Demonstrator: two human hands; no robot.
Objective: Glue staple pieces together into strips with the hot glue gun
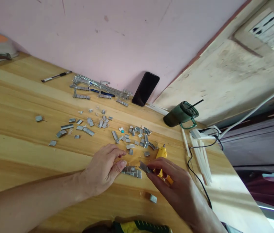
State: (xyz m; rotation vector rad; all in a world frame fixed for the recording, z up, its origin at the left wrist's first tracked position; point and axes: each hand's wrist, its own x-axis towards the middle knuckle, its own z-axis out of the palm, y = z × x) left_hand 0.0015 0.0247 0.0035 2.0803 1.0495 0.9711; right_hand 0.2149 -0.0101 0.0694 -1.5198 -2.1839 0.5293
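Note:
My left hand (103, 170) is over the wooden table with thumb and index finger apart. Its thumb tip overlaps the left end of a flat strip of joined silvery metal pieces (132, 172); whether it presses on the strip I cannot tell. Between thumb and fingers of my right hand (173, 179) is a small grey metal piece (144, 167), tilted just above the strip's right end. Behind that hand lies a yellow glue gun (161, 152), partly hidden by the fingers. One loose metal piece (153, 198) sits nearer to me.
Scattered metal pieces (131, 146) cover the middle of the table (18, 142). Thin metal rods (95, 83), a pen (56, 76) and a phone (145, 89) are by the wall. A green mug (180, 115), white sticks (202, 161) and a black cable (196, 174) are right. Green-yellow handles (142, 227) lie in front.

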